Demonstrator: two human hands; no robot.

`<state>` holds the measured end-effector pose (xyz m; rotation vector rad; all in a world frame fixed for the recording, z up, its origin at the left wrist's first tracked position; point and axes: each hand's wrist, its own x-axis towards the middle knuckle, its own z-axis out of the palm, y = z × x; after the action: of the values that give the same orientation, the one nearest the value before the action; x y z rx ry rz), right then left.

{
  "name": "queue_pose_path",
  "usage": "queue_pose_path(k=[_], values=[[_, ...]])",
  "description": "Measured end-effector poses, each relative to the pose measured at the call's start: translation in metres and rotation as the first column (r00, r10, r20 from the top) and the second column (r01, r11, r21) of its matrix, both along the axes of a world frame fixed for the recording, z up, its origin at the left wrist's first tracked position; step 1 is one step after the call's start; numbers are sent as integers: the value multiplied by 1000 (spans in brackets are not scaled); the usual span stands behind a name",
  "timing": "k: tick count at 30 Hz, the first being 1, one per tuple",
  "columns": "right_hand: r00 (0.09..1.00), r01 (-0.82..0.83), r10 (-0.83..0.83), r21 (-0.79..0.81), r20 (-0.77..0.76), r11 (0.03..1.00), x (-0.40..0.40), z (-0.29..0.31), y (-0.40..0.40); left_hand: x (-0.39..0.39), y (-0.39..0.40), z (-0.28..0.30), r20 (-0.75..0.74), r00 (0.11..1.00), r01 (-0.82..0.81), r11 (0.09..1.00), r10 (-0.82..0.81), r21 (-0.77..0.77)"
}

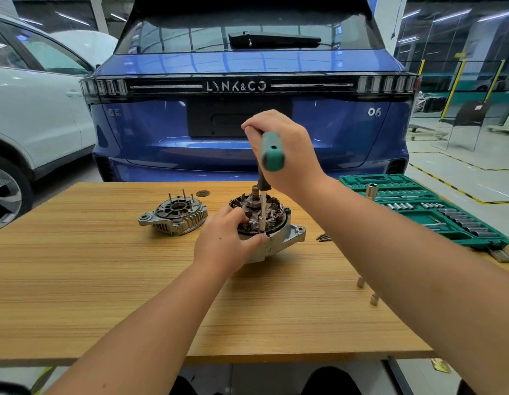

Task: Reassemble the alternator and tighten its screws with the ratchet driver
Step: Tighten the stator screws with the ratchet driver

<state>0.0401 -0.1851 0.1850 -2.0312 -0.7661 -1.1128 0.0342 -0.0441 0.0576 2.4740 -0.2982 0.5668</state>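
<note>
Step in hand: the person is driving a screw at the near rim of the alternator body [271,223], which is sitting at the centre of the frame on the wooden surface [105,280].
Right hand: the right hand [287,146] is wrapping its fingers around the green handle of the ratchet driver [271,151], just above centre; the shaft is running almost straight down to the housing edge.
Left hand: the left hand [227,238] is gripping the near left side of the body, fingers curled over the windings, thumb lying beside the driver tip.
Screw: it is hidden under the tip and thumb, so I cannot tell how far it is seated.
Doing it well: keeping the shaft in line with the screw and pressing down looks important, since a tilt could let the bit slip; the left hand should be steadying the body against the twist, thumb kept off the tip.
Still to fit: the rear cover [173,215] is lying apart at centre left, studs pointing up.
Nearby: a green socket case [427,206] is lying open at the right edge, and loose bits [323,238] are lying just right of the alternator body.
</note>
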Motion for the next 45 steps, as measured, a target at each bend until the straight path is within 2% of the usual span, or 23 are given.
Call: queue_pose_path(k=[2,6,12,16,19,21,23,28,31,33,36,37,39,40,41,42,44,45], values=[[996,88,-87,-137,17,987,0,2,1,-1,0,0,3,1000,-2,1000,2,-1],[966,236,-260,-421,1,876,-2,13,2,-1,-2,-1,20,1000,-9,1000,9,-2],[947,252,-318,-515,-43,820,1,30,7,1,-3,-2,20,1000,-15,1000,15,1],[903,186,-341,-480,-260,857,3,45,9,2,-2,-3,14,1000,-8,1000,8,-2],[815,110,-274,-328,-510,938,2,57,9,2,-2,-3,15,1000,-5,1000,5,3],[691,65,-114,-95,-713,993,0,61,12,2,-1,-3,12,1000,-3,1000,3,2],[572,86,45,114,-819,990,-3,62,12,2,-1,-2,4,1000,4,1000,-4,2],[377,119,409,481,-831,868,-4,58,1,4,1,-1,-4,1000,11,1000,-11,5],[277,119,608,654,-744,747,-2,52,2,7,3,-2,-9,1000,16,1000,-16,5],[243,137,737,774,-631,618,0,48,6,9,3,-2,-21,1000,11,1000,-10,16],[317,157,838,896,-443,415,0,38,14,11,2,-3,-18,1000,0,1000,0,21],[369,143,838,916,-401,375,0,33,15,11,2,-4,-16,1000,0,1000,0,20],[529,49,789,940,-311,337,2,21,16,11,2,-4,-16,1000,1,1000,-1,23],[615,-12,734,928,-287,372,3,15,14,11,2,-5,-15,1000,2,1000,-1,27],[692,-59,657,885,-297,463,3,10,12,11,3,-5,-12,1000,3,1000,-2,29],[765,-86,554,800,-329,594,4,7,9,11,3,-5,-10,1000,5,1000,-5,28],[890,-98,319,549,-325,830,4,3,1,12,3,-5,-10,1000,9,1000,-9,27],[931,-88,226,423,-287,902,5,1,-1,12,3,-5,-12,1000,9,1000,-9,30]])
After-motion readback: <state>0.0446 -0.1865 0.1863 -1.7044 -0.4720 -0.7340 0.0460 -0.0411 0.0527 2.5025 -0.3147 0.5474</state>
